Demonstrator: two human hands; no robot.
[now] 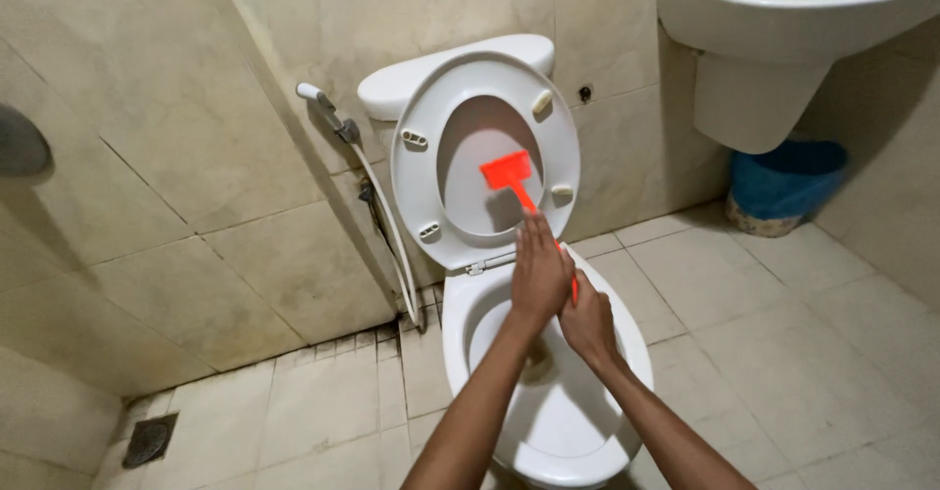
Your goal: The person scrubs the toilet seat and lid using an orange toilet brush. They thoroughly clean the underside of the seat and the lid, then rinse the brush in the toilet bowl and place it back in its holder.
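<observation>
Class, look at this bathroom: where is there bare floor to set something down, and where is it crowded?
Bare tiles lie between the toilet bowl and the blue bin; more between bowl and floor drain. Crowded: both hands grip the orange brush over the bowl.

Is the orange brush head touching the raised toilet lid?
Cannot tell. In the head view the orange brush head overlaps the raised lid inside the seat ring, but this front-on angle shows neither contact nor a gap.
</observation>
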